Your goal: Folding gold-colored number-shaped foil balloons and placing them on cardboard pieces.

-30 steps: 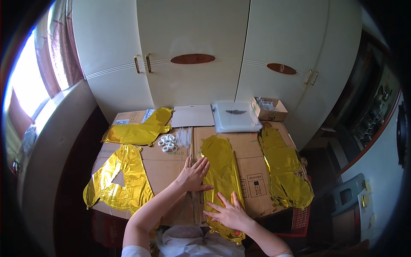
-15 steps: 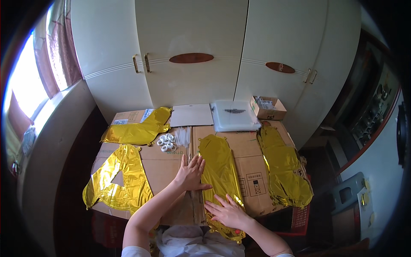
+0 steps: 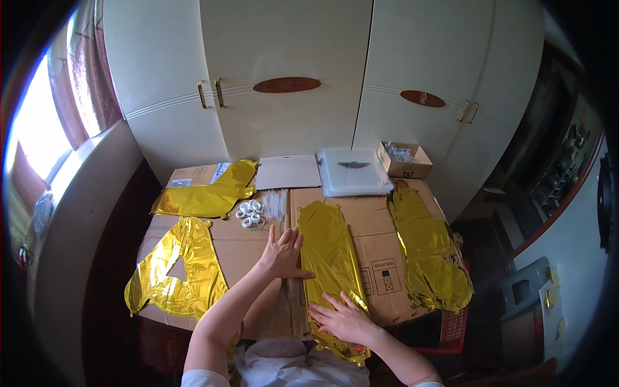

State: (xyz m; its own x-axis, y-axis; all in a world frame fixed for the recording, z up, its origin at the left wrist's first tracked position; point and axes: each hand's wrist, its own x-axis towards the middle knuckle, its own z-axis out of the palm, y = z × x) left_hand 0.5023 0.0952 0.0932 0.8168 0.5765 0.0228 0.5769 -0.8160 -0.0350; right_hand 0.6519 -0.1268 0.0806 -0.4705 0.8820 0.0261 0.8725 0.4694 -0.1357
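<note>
A long gold foil balloon [image 3: 330,251], flat and uninflated, lies lengthwise before me on flattened cardboard [image 3: 284,303]. My left hand [image 3: 282,253] is open at its left edge, the thumb reaching over the foil and the other fingers pointing away from me. Lower down, my right hand [image 3: 342,318] rests open on the foil with fingers spread. The balloon's near end hangs toward my lap. To the left are a triangular gold foil balloon [image 3: 203,271] with a hole in its middle and a bent one [image 3: 206,200] farther back. Another gold foil balloon [image 3: 429,261] lies at the right.
Several white ribbon rolls [image 3: 250,213] sit beside a bundle of thin clear straws [image 3: 276,205]. Along the back stand a grey-white flat board [image 3: 288,173], a translucent plastic stack [image 3: 354,174] and a small open carton [image 3: 405,160]. White cupboards [image 3: 290,51] rise behind.
My left hand has shifted slightly away from me and to the left along the balloon's edge. The right hand stays where it was.
</note>
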